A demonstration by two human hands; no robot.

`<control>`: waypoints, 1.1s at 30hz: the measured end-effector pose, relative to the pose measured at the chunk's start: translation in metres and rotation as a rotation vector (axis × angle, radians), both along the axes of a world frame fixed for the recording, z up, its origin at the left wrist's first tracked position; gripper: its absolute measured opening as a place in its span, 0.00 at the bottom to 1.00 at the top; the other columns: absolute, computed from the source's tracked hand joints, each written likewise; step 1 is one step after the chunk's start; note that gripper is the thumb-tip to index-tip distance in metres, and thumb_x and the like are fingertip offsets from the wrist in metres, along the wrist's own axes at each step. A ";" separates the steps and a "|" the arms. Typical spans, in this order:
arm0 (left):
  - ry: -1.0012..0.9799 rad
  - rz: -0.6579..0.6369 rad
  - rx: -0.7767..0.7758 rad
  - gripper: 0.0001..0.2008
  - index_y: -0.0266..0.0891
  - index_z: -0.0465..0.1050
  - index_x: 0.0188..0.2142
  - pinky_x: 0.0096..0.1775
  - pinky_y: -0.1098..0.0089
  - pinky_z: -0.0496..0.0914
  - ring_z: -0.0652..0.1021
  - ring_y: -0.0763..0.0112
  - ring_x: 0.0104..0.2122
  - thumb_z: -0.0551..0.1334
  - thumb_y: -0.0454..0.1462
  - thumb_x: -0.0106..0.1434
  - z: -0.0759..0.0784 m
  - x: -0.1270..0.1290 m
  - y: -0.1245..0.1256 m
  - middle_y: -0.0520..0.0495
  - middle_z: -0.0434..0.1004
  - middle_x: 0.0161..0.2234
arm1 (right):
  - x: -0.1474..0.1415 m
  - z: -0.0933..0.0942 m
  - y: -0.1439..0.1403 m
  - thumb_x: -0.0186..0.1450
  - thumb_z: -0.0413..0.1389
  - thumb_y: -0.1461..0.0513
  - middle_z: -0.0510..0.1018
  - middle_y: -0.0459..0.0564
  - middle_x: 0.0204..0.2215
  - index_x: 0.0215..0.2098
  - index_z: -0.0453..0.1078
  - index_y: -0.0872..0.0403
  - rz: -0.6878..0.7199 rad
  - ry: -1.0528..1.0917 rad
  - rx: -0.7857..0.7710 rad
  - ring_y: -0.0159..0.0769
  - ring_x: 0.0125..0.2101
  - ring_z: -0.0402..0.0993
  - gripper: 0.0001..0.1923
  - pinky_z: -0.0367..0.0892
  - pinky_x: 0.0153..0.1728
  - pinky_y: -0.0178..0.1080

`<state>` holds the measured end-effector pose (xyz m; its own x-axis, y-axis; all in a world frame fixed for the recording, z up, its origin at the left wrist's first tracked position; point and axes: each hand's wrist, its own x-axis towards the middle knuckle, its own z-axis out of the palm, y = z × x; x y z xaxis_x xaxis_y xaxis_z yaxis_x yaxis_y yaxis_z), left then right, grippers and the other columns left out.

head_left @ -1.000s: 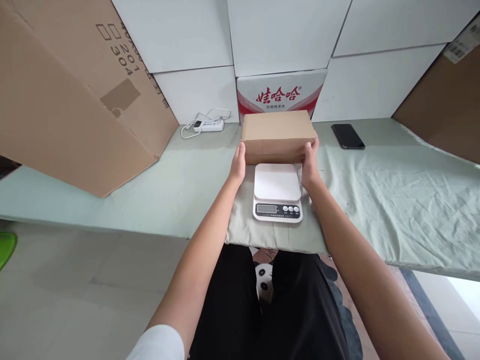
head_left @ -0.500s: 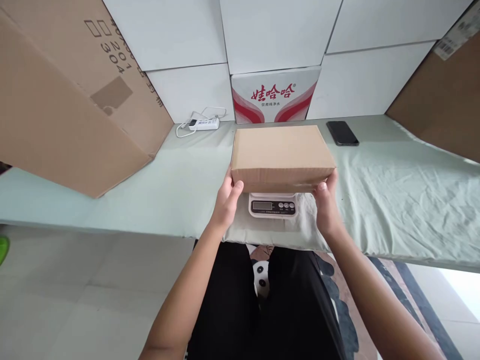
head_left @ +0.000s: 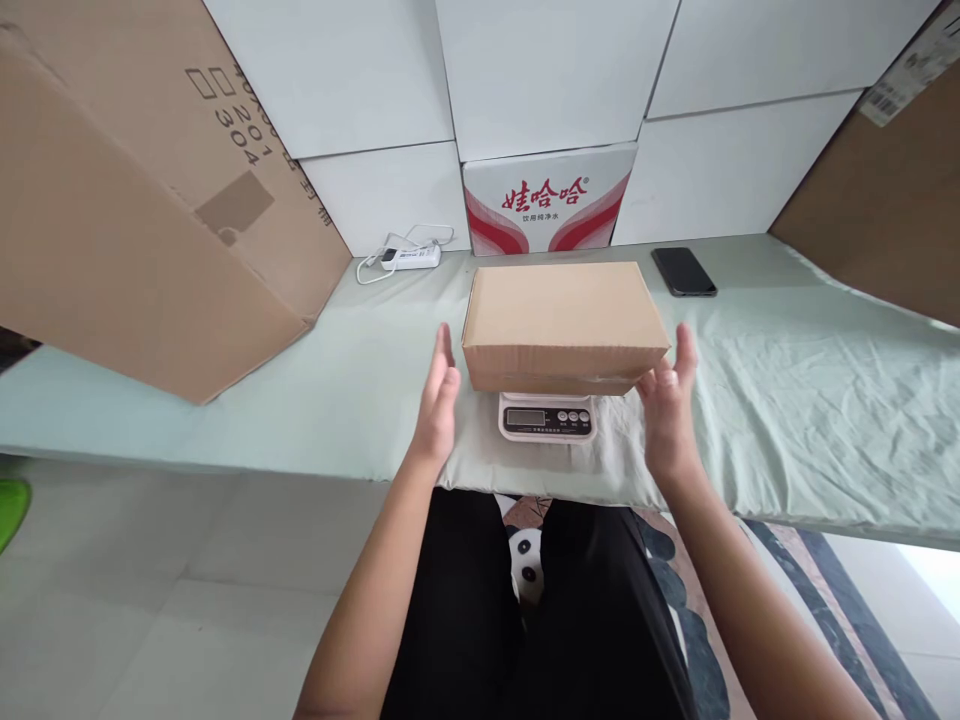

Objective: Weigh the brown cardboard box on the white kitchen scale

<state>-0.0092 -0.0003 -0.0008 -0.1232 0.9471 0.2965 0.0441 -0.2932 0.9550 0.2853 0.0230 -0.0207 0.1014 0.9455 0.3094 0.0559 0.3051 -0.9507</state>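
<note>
Both hands are spread, palms facing in: left hand (head_left: 437,400) just off the box's left end, right hand (head_left: 670,400) just off its right end, neither gripping. Between them sits the box (head_left: 564,325), plain matte cardboard, rectangular, long axis running left to right, resting on the scale (head_left: 546,418) near the table's (head_left: 787,400) front edge. Wrinkled pale green cloth covers that table. My right looks marginally closer.

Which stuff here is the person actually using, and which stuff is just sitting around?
In use: the small cardboard box resting on the kitchen scale; the open left hand and right hand beside it, not touching.

Just lying about: black phone, white power strip, big tilted carton, red-and-white printed box.
</note>
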 end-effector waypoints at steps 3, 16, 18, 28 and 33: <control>0.019 0.032 0.004 0.41 0.62 0.52 0.82 0.83 0.57 0.48 0.45 0.60 0.85 0.49 0.67 0.76 -0.006 -0.010 0.003 0.59 0.40 0.87 | 0.008 -0.003 0.010 0.75 0.48 0.33 0.66 0.41 0.80 0.82 0.45 0.21 0.021 0.061 0.011 0.55 0.83 0.55 0.40 0.46 0.83 0.76; -0.044 -0.081 0.119 0.44 0.52 0.67 0.76 0.81 0.53 0.56 0.56 0.50 0.84 0.52 0.72 0.72 0.013 -0.001 0.104 0.47 0.68 0.79 | -0.030 0.037 0.111 0.71 0.46 0.28 0.64 0.41 0.80 0.79 0.56 0.30 0.048 0.020 0.230 0.53 0.84 0.50 0.44 0.48 0.85 0.62; -0.061 -0.105 0.060 0.44 0.49 0.69 0.74 0.81 0.54 0.56 0.57 0.49 0.84 0.50 0.71 0.73 0.013 -0.002 0.134 0.47 0.70 0.78 | -0.032 0.035 0.144 0.68 0.48 0.27 0.64 0.41 0.80 0.78 0.58 0.31 0.042 0.012 0.240 0.53 0.84 0.50 0.46 0.48 0.85 0.61; -0.116 -0.093 -0.097 0.44 0.44 0.70 0.73 0.79 0.55 0.62 0.61 0.51 0.82 0.46 0.69 0.76 -0.031 0.009 0.183 0.47 0.70 0.78 | -0.031 -0.020 0.187 0.63 0.53 0.26 0.62 0.49 0.81 0.78 0.56 0.41 0.009 0.079 0.082 0.51 0.83 0.53 0.55 0.49 0.85 0.58; -0.108 0.003 -0.109 0.45 0.49 0.60 0.80 0.82 0.58 0.52 0.51 0.61 0.85 0.46 0.69 0.75 -0.025 -0.009 0.184 0.50 0.52 0.85 | -0.006 -0.025 0.200 0.60 0.49 0.23 0.55 0.45 0.84 0.81 0.47 0.33 -0.052 0.131 -0.011 0.48 0.85 0.50 0.59 0.46 0.85 0.62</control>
<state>-0.0185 0.1833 -0.0262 -0.1515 0.9725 0.1767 -0.0604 -0.1876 0.9804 0.2792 0.2229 -0.0458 0.1895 0.9412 0.2795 -0.0532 0.2941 -0.9543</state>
